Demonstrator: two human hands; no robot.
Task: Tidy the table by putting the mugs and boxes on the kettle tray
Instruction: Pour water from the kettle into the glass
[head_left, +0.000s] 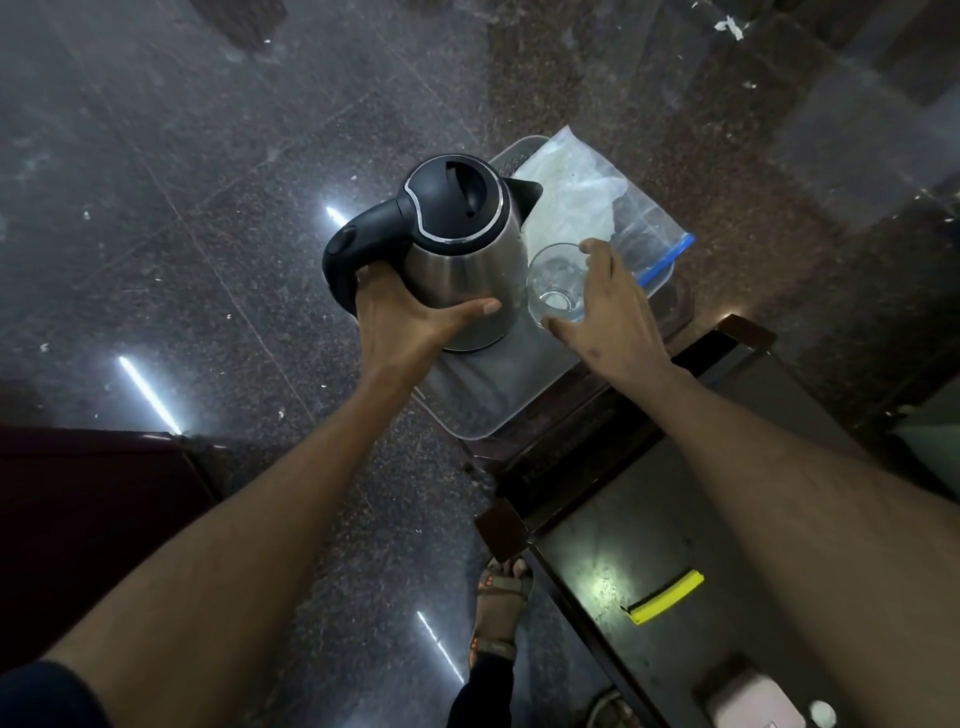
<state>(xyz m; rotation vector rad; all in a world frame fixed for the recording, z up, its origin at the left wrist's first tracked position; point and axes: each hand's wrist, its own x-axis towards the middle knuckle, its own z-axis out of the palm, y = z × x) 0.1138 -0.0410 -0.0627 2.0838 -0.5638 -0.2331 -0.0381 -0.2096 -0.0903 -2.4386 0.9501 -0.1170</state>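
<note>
Left fingers: the left hand (410, 317) is wrapped round the lower body of the kettle (457, 244), the thumb (475, 310) laid across the steel front and the other fingers hidden behind, at the handle side.
Right fingers: the right hand (605, 306) is spread and loosely curved over the glass (556, 283); one fingertip (589, 245) is seen at the rim's 1 o'clock edge and the thumb at its 5 o'clock edge. Whether the glass is actually gripped cannot be told.
Glass: it is clear, appears tilted with its mouth toward the camera, and is placed just beside the kettle, at the kettle's 3 o'clock.
Kettle: it is steel with a black lid, its black handle pointed to 8 o'clock and its spout to 2 o'clock; it is set on the tray (488, 400).
Tray: it is pale, and is rested on a dark wooden table (582, 415), with its near end bare.
Plastic bag: a clear zip bag (587, 192) is laid on the tray's far end, at 1 o'clock from the kettle.
Near table: a yellow strip (665, 597) is seen on a dark surface at 5 o'clock.
</note>
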